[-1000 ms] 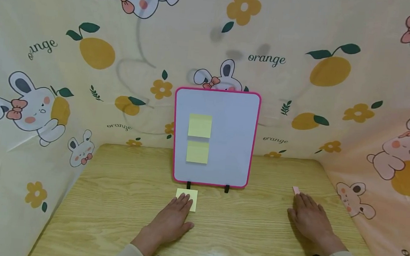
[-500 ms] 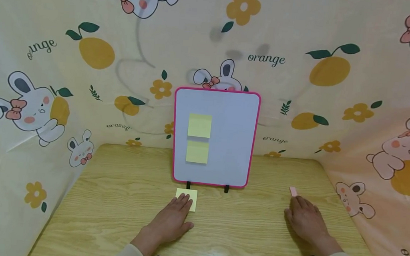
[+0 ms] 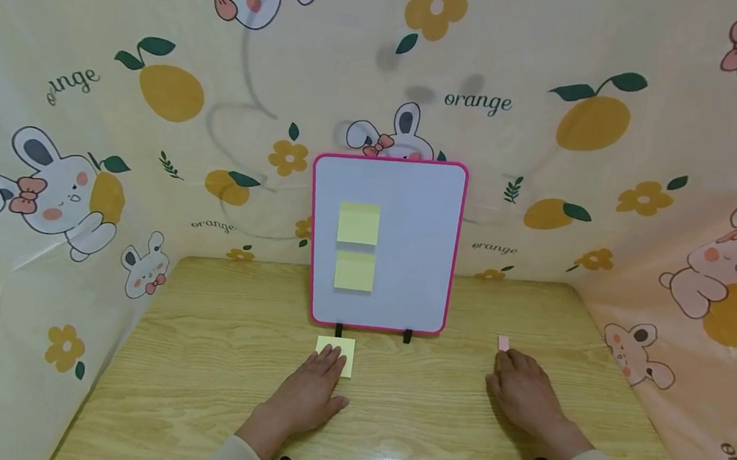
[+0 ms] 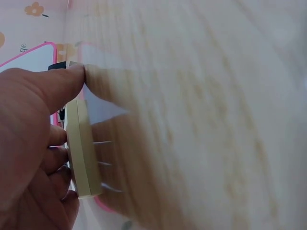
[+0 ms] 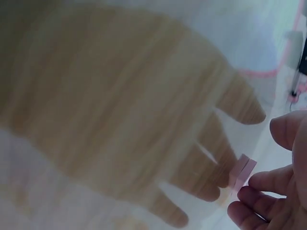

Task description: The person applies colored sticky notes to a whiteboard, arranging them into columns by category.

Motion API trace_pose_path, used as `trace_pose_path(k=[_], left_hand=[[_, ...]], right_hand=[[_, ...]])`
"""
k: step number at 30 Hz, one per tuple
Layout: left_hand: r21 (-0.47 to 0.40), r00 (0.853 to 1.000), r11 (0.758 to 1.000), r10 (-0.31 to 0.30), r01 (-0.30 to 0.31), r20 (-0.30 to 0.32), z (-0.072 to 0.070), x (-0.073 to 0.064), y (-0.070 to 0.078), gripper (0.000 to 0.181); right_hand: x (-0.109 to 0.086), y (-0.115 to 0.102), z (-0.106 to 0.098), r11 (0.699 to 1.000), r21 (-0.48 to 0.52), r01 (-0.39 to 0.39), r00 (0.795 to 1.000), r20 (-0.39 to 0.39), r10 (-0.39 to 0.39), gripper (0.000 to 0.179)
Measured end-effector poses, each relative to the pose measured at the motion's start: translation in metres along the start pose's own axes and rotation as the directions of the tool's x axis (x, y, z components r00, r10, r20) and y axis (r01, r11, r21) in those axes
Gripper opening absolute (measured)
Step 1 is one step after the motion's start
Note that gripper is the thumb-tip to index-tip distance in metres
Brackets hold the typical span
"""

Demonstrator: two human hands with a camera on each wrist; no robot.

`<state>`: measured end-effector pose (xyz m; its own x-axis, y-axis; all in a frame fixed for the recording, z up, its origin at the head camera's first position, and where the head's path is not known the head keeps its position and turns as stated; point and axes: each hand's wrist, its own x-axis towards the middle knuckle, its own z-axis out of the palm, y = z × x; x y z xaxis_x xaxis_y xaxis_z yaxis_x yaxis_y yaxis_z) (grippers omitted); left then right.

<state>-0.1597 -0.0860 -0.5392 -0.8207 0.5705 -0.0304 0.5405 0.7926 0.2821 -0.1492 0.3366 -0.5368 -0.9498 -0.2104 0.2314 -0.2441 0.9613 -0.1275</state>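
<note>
In the head view my left hand rests flat on a yellow sticky note pad just before the whiteboard. The left wrist view shows the pad's thick edge under the fingers, with the thumb lying beside it. Farther right, my right hand touches a narrow pink sticky note pad with its fingertips. Seen from the right wrist, the index fingertip meets the pink pad on the table, while the thumb stands apart from it. Fingers cover part of each pad.
A pink-framed whiteboard stands upright on black feet. Two yellow sticky notes, an upper note and a lower note, are on its left half. Patterned cloth encloses the wooden table behind and at the sides.
My right hand has slid left across the table, and the pink pad has moved left with it. The left hand stays on the yellow pad.
</note>
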Motion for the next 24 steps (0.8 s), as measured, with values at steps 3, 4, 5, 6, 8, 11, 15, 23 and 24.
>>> trace_pose_path(k=[3, 4, 5, 6, 8, 11, 15, 23, 24], left_hand=[[0.003, 1.000, 1.000, 0.000, 0.000, -0.001, 0.001, 0.001, 0.000, 0.072], [0.003, 1.000, 1.000, 0.000, 0.000, -0.002, 0.001, 0.001, 0.000, 0.072], [0.002, 1.000, 1.000, -0.001, 0.001, -0.002, 0.001, 0.001, -0.001, 0.072], [0.000, 1.000, 1.000, -0.001, 0.001, -0.002, 0.001, 0.001, -0.001, 0.072], [-0.004, 1.000, 1.000, 0.000, 0.000, -0.001, 0.001, 0.002, -0.001, 0.072], [-0.014, 1.000, 1.000, 0.002, -0.002, -0.002, 0.000, 0.002, -0.001, 0.072], [-0.022, 1.000, 1.000, 0.000, 0.000, -0.002, -0.001, 0.002, 0.000, 0.072], [-0.026, 1.000, 1.000, 0.000, 0.000, -0.002, -0.002, 0.001, 0.001, 0.071], [-0.027, 1.000, 1.000, 0.000, 0.000, -0.002, -0.002, 0.001, 0.001, 0.071]], right_hand=[[0.001, -0.007, 0.002, 0.999, -0.006, 0.040, 0.999, -0.020, -0.040, 0.037], [0.001, -0.009, 0.003, 0.999, -0.010, 0.049, 0.999, -0.016, -0.049, 0.038], [0.001, -0.010, 0.004, 0.999, -0.015, 0.050, 0.999, -0.004, -0.050, 0.041], [0.001, -0.012, 0.004, 0.999, -0.022, 0.050, 0.999, 0.010, -0.050, 0.044], [0.000, -0.013, 0.005, 0.999, -0.029, 0.038, 0.998, 0.046, -0.036, 0.051], [-0.001, -0.017, 0.004, 1.000, -0.030, 0.009, 0.995, 0.104, -0.005, 0.056], [-0.002, -0.025, 0.001, 1.000, -0.007, -0.011, 0.990, 0.144, 0.011, 0.059], [-0.004, -0.044, 0.003, 0.999, 0.029, 0.023, 0.991, 0.134, -0.027, 0.058], [-0.005, -0.046, 0.003, 0.999, 0.033, 0.030, 0.991, 0.132, -0.034, 0.058]])
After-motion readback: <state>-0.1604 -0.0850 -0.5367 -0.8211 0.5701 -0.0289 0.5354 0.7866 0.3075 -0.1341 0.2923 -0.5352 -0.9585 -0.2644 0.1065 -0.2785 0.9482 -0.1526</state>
